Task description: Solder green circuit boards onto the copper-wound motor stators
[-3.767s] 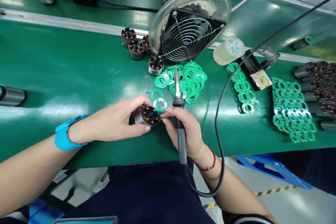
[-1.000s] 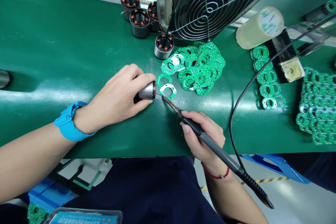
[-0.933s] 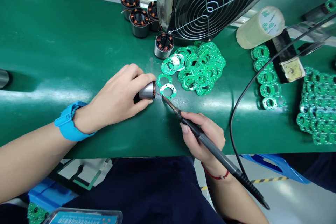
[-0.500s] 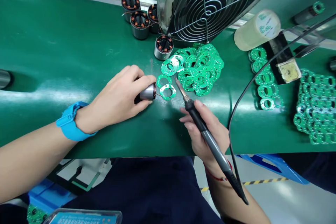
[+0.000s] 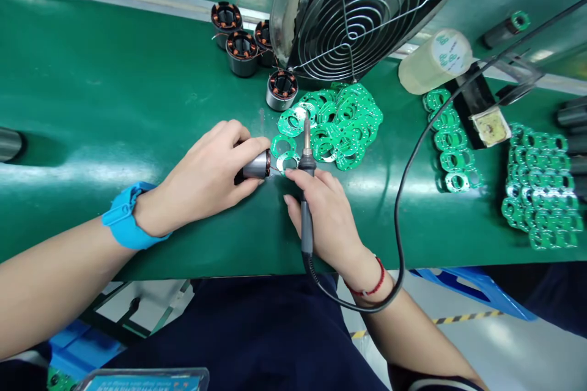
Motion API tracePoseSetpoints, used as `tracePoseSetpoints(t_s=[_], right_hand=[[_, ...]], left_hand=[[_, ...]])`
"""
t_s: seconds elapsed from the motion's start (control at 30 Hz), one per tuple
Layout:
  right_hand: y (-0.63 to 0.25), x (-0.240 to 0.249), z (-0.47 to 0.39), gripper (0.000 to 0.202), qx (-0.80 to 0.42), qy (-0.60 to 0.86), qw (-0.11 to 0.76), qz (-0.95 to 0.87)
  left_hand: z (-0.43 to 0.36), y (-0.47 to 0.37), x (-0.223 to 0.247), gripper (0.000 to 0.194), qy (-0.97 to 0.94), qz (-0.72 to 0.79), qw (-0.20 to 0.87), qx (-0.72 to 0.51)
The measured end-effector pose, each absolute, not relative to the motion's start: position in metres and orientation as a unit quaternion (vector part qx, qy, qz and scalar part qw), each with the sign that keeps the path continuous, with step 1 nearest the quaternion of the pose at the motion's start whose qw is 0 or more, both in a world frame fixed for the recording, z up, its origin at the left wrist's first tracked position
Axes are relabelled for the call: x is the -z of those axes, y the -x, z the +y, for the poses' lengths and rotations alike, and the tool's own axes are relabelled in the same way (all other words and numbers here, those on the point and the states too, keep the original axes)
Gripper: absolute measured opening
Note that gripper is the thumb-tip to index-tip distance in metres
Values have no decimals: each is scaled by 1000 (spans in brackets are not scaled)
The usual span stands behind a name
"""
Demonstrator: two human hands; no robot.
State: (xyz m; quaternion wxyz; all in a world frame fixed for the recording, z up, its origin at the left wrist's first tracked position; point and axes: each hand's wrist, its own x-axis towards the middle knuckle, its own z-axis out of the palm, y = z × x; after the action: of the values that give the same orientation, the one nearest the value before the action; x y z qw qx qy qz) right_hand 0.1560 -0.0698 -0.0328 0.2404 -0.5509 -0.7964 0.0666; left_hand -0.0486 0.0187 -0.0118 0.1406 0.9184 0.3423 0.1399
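My left hand (image 5: 215, 162) is closed around a motor stator (image 5: 257, 165), a grey metal cylinder lying on its side with its copper-wound end facing right. In my right hand (image 5: 328, 211) is a soldering iron (image 5: 307, 220), its tip pointing away from me over the pile of green ring circuit boards (image 5: 353, 122). My right index finger reaches left to a single ring board (image 5: 285, 162) beside the stator's end; whether it touches the board I cannot tell. Another loose ring board (image 5: 283, 145) lies just behind that one.
Several upright stators (image 5: 241, 52) stand at the back, left of a fan with a wire guard (image 5: 351, 36). To the right are a roll of clear tape (image 5: 433, 61), a soldering sponge (image 5: 490, 127) and stacked ring boards (image 5: 541, 186). The iron's cord (image 5: 400, 214) loops over my right forearm.
My right hand has moved left towards the single ring board, and the soldering iron has swung from slanted to nearly straight away from me. My left hand keeps its hold on the stator.
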Motion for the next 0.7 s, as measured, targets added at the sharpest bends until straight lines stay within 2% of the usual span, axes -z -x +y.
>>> tracePoseSetpoints(t_s=[0.13,0.27,0.43,0.57,0.63,0.7], right_hand=[[-159,29,-70,29,-80,552,246,-792],[-158,21,-77,33,-115,606,316,-721],[-151,21,-81,37,-236,645,393,-611],[-144,22,-75,38,-260,636,481,-544],[-143,20,-71,36,-277,628,507,-521],[-144,18,-67,35,-306,610,520,-514]], left_hand=[[18,48,12,31,-915,349,147,-138],[15,47,7,33,-887,393,199,-141],[8,44,-3,36,-815,426,366,-140],[2,41,-3,39,-763,410,490,-99],[1,39,1,41,-765,395,500,-92],[0,38,6,39,-796,379,462,-98]])
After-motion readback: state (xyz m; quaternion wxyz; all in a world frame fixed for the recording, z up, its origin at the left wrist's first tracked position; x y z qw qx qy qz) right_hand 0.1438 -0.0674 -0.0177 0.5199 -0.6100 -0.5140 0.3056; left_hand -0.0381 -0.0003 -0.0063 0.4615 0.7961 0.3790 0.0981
